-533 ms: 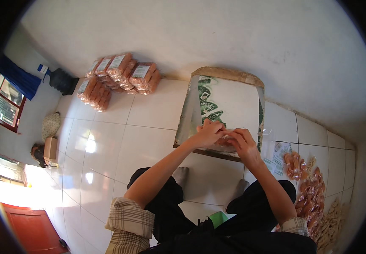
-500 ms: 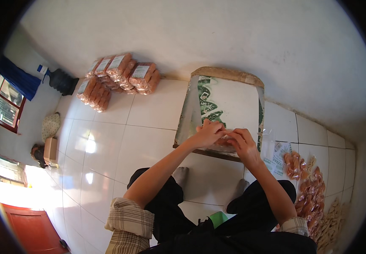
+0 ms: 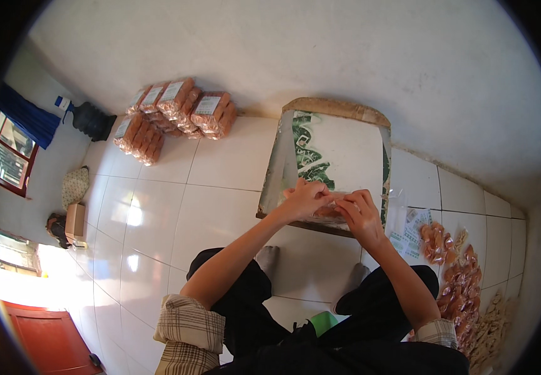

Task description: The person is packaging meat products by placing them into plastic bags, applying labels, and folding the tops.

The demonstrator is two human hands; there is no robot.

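A clear plastic bag (image 3: 328, 213) with orange-brown contents lies at the near edge of a low table (image 3: 355, 150). From the left, my left hand (image 3: 307, 199) pinches the plastic along the bag's top. My right hand (image 3: 360, 212) grips the same bag at its right side, fingers bent and close to the left hand's. Both hands partly cover the bag, so its exact contents are hidden. The table's worn top is white, with a green leafy print on its left side.
Filled bags (image 3: 173, 103) with white labels are stacked by the wall at left. On the floor at right lie printed sheets (image 3: 413, 234), small orange-brown packets (image 3: 461, 281) and pale pieces (image 3: 494, 325). A dark water jug (image 3: 92, 122) lies near the corner.
My left hand has shifted slightly left, and the gap between my two hands at the bag's top is a little wider. The bag stays at the table's near edge.
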